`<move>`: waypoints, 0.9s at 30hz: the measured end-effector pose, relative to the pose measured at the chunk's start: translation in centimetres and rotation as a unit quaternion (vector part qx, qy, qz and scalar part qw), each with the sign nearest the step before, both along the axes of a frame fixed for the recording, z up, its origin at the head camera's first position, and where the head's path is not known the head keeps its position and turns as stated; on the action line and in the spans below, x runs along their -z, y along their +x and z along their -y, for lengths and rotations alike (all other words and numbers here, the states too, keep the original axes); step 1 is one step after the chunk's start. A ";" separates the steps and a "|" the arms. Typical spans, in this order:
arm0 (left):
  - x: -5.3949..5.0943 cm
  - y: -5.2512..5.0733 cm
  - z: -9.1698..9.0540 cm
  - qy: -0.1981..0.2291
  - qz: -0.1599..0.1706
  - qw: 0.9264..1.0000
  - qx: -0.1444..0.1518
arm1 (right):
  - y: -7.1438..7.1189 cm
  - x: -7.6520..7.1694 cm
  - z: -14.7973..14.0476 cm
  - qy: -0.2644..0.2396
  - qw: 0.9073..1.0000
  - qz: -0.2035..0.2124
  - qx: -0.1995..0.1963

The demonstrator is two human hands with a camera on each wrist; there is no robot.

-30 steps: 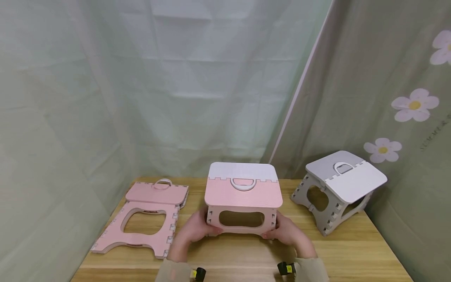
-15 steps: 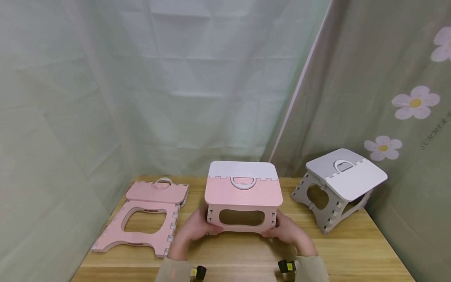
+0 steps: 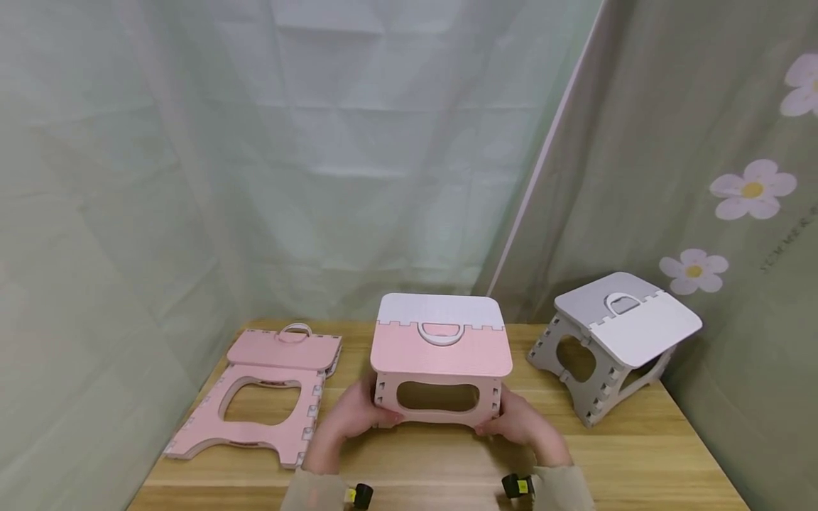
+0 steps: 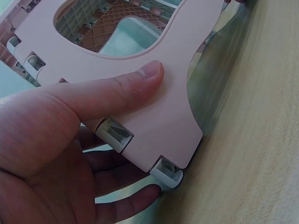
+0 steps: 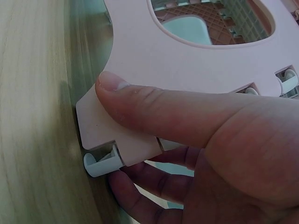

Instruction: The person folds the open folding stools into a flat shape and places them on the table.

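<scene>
A pink-and-white folding stool (image 3: 441,348) stands unfolded at the middle of the table, its white handle loop on top. My left hand (image 3: 358,410) grips the stool's left leg low down; in the left wrist view its thumb (image 4: 126,91) lies across the pink front panel, with the fingers behind the edge. On the other side my right hand (image 3: 520,417) holds the right leg the same way, the thumb (image 5: 159,109) pressed on the panel in the right wrist view. The stool's feet are close to the wooden surface.
Left of the hands a pink folding stool (image 3: 262,397) lies folded flat on the wooden table (image 3: 441,468). A grey-and-white folding stool (image 3: 613,341) stands unfolded at the right, turned at an angle. Pale curtains (image 3: 383,142) hang behind and at both sides.
</scene>
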State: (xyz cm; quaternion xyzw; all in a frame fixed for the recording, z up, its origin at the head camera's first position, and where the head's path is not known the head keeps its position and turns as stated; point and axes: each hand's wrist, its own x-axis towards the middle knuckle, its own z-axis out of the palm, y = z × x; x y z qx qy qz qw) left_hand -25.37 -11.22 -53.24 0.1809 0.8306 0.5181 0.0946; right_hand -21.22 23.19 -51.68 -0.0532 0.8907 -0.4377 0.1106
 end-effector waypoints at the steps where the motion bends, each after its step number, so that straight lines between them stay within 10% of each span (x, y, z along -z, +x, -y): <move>1: 0.0 0.0 0.0 0.002 0.001 1.000 0.000 | 0.0 0.1 0.0 0.001 1.000 0.000 0.002; 27: 0.3 0.0 0.1 -0.003 0.005 1.000 -0.001 | 0.2 0.2 -0.3 -0.005 0.999 -0.014 -0.029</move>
